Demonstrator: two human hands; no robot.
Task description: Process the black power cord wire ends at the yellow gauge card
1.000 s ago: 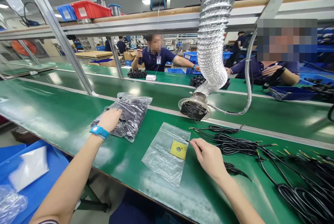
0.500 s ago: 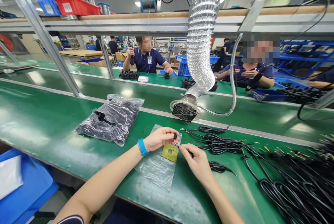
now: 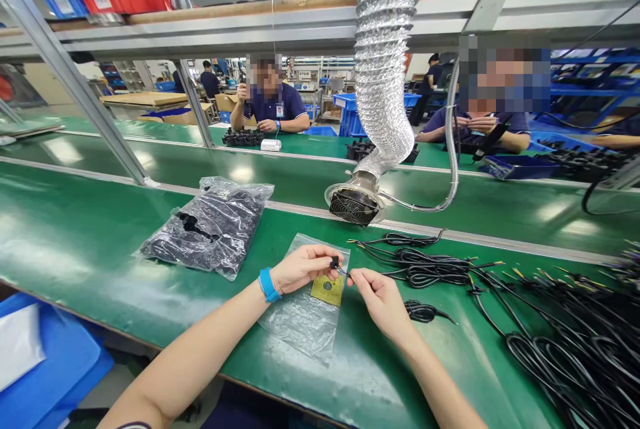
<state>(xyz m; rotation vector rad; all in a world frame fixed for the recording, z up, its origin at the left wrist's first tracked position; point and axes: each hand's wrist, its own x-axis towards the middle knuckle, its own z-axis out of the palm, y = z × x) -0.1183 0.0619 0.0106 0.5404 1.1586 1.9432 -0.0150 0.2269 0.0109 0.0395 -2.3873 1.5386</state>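
Note:
My left hand, with a blue wristband, pinches a small black part at its fingertips. My right hand pinches the end of a thin black cable right next to that part. Both hands hover over a clear plastic bag lying flat on the green belt, with a yellow square pad with a hole on it. A clear bag full of small black parts lies to the left, apart from my hands.
Coiled black cables are heaped on the right. A silver flexible duct with a round fan grille hangs down behind my hands. Blue bins stand below left. Two people sit across the belts. Metal frame posts rise on the left.
My left hand left the bag of black parts and came over to the flat bag with a small black part. My right hand stayed there, pinching the cable end.

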